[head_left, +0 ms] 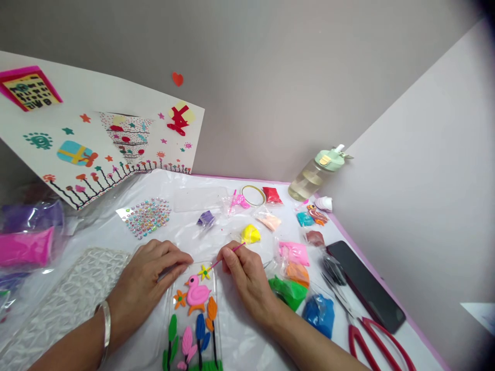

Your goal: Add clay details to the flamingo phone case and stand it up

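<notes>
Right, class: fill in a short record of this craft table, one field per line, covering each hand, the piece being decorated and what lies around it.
left hand: flat on the top edge of the clear phone case
right hand: pinching a thin pink tool, tip at the yellow star
case decoration: pink clay bird, flowers below
right of case: bagged clay pieces, red scissors, dark phone
back: water bottle, decorated card
</notes>
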Motion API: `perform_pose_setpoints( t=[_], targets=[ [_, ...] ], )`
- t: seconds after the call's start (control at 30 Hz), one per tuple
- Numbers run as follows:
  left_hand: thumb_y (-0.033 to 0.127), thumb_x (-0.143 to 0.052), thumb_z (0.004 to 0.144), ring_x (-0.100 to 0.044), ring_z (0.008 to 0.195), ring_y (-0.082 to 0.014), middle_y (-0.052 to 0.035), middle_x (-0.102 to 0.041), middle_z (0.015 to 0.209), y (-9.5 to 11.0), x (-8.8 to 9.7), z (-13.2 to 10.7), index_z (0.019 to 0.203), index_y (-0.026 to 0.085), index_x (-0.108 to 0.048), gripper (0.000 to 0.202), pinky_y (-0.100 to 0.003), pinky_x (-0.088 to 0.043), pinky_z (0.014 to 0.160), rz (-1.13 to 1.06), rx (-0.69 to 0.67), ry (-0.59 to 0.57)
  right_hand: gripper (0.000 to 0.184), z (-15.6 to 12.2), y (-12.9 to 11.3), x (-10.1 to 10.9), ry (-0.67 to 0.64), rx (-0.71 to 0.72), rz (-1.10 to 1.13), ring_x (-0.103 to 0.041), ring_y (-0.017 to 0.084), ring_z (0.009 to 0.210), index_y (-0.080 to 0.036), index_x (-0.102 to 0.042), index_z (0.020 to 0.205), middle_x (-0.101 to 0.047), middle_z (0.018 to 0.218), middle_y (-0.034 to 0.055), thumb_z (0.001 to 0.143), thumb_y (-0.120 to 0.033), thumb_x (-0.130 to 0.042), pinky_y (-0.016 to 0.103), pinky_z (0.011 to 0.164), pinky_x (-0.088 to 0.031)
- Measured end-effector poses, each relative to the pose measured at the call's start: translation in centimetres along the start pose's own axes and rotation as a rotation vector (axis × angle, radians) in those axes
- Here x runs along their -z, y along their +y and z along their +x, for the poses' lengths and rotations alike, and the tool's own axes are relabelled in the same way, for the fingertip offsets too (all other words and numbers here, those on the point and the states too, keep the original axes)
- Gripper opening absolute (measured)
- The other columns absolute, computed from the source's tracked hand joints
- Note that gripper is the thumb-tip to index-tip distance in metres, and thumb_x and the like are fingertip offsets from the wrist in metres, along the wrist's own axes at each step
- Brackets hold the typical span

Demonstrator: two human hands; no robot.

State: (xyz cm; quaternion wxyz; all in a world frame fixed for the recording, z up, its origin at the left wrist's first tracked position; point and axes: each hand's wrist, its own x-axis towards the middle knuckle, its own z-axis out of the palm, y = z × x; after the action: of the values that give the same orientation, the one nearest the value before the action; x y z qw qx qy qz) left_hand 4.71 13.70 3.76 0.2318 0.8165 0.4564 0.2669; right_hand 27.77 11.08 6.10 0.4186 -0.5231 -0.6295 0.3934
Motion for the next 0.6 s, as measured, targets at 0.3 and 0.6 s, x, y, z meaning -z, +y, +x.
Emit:
perform_pose_setpoints(
  t=[0.3,0.6],
  targets=[
    [0.04,-0.055,0.097,-0.057,0.092,-0.025,0.0011,-0.07,0.094,0.0,-0.01,0.06,0.1,0.032,-0.073,0.019,-0.039,-0.041,0.082,-0.003,0.005,-0.018,0.026,-0.36,-0.48,-0.14,0.031,0.068,-0.016,-0.054,0.012,0.068,-0.019,-0.057,0.081,-0.059,0.075,-0.0004,0.101,-0.031,-0.047,0.023,0.065,-0.04],
    [0.038,-0.056,0.097,-0.056,0.092,-0.0256,0.0011,-0.069,0.092,0.03,-0.02,0.08,0.099,0.032,-0.072,0.018,-0.04,-0.04,0.082,-0.009,0.005,-0.02,0.025,-0.38,-0.77,-0.38,-0.091,0.234,-0.145,-0.055,0.012,0.071,-0.019,-0.059,0.086,-0.061,0.078,0.0011,0.103,-0.027,-0.043,0.023,0.069,-0.042]
  ],
)
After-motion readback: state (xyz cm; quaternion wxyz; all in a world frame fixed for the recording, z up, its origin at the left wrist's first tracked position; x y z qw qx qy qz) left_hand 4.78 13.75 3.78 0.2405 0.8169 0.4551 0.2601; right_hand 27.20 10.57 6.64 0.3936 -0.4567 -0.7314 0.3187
